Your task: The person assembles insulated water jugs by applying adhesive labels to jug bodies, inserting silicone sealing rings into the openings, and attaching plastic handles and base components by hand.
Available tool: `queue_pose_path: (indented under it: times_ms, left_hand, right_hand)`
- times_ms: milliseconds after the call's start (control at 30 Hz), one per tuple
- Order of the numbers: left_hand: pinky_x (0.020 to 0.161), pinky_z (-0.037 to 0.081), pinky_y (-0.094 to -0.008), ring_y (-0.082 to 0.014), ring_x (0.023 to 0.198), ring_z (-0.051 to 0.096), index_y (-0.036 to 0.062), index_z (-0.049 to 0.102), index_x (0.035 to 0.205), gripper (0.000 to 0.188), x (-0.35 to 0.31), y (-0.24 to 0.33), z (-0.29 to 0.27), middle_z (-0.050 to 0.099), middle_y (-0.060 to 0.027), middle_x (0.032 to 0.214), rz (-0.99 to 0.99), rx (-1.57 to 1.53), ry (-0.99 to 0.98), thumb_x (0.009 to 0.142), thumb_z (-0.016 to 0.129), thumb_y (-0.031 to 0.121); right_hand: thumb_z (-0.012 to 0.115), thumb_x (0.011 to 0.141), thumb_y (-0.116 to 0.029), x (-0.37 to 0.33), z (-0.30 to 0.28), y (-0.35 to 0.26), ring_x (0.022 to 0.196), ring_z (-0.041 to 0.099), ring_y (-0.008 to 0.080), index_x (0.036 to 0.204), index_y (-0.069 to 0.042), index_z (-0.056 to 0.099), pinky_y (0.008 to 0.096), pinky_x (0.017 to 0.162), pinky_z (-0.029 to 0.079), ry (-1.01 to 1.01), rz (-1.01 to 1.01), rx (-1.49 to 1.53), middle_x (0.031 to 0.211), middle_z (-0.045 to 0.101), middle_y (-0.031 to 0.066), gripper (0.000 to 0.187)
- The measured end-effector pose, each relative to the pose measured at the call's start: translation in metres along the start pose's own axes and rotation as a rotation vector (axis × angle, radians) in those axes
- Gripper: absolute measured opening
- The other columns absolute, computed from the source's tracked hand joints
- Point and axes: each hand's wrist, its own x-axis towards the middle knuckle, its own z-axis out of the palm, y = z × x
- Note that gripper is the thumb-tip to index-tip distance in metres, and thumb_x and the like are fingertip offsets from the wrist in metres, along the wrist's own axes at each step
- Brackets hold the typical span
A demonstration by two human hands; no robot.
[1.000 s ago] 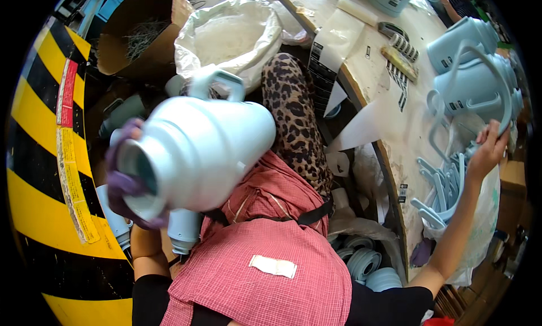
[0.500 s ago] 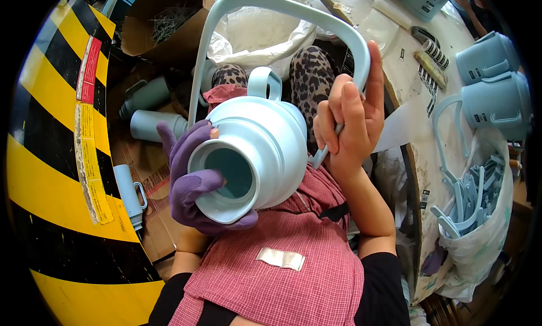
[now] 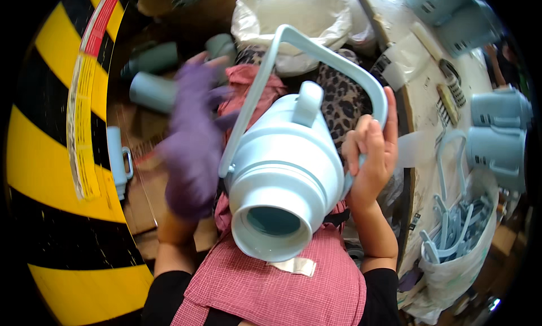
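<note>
Since half a second ago the purple-gloved left hand has let go and blurs open beside the pale blue jug, its mouth now facing the camera. Bare right hand grips the jug's arched handle. One white patch sits on the pink apron; two jugs stand on the desk.

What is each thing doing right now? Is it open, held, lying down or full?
Pale blue jug: held up, open mouth toward the camera, no lid.
Carry handle: raised over the jug.
Right hand: bare, gripping the handle's end at the jug's side.
Left hand: purple-gloved, blurred, apart from the jug.
Jug bodies: lying on their sides.
Bag of handles: open, filled.
</note>
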Motion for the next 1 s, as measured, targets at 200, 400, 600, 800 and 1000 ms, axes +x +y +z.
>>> queue_pose_path:
  times_ms: [200,400,600,800,1000]
  left_hand:
    - [0.098,0.046,-0.0307,-0.0179,0.112,0.059,0.0024,0.066,0.103,0.029,0.030,-0.040,-0.026,0.056,-0.0179,0.142,-0.355,-0.354,-0.679,0.075,0.069,0.011]
    - [0.095,0.047,-0.0274,-0.0138,0.110,0.059,0.0025,0.066,0.104,0.027,0.028,-0.059,-0.017,0.058,-0.0163,0.138,-0.266,-0.342,-0.573,0.079,0.065,0.012]
    - [0.110,0.040,-0.0364,-0.0210,0.124,0.054,-0.0006,0.060,0.122,0.040,0.011,-0.073,-0.012,0.058,-0.0131,0.130,-0.089,-0.303,-0.450,0.092,0.062,0.026]
    - [0.110,0.040,-0.0524,-0.0412,0.129,0.054,0.0017,0.061,0.115,0.052,0.052,-0.048,-0.023,0.053,-0.0254,0.140,0.890,0.210,-0.794,0.095,0.066,0.050]
    - [0.111,0.041,-0.0567,-0.0448,0.133,0.051,0.0049,0.065,0.115,0.036,0.097,-0.007,-0.006,0.056,-0.0167,0.142,0.275,-0.204,-0.726,0.095,0.071,0.034]
  right_hand:
    - [0.051,0.105,-0.011,-0.006,-0.016,-0.007,0.052,0.033,0.0013,0.163,-0.004,0.021,0.0175,0.047,0.030,-0.006,0.020,-0.079,0.073,0.041,-0.0014,0.066]
    - [0.050,0.105,-0.014,-0.008,-0.013,-0.001,0.058,0.037,0.0029,0.162,-0.004,0.021,0.0188,0.052,0.033,0.007,0.016,-0.171,0.073,0.042,-0.0008,0.066]
    - [0.052,0.104,-0.015,-0.014,-0.021,0.009,0.061,0.042,0.0067,0.160,-0.004,0.026,0.0215,0.055,0.037,0.041,-0.067,-0.258,0.074,0.046,0.0014,0.063]
    - [0.058,0.101,-0.031,0.010,-0.024,-0.004,0.075,0.054,0.0157,0.144,0.001,0.042,0.0254,0.063,0.046,-0.237,-0.457,0.163,0.080,0.054,0.0065,0.055]
    - [0.056,0.101,-0.028,0.136,-0.017,0.033,0.123,0.059,0.0222,0.153,-0.002,0.040,0.0364,0.106,0.045,-0.590,0.284,0.023,0.141,0.058,0.0144,0.061]
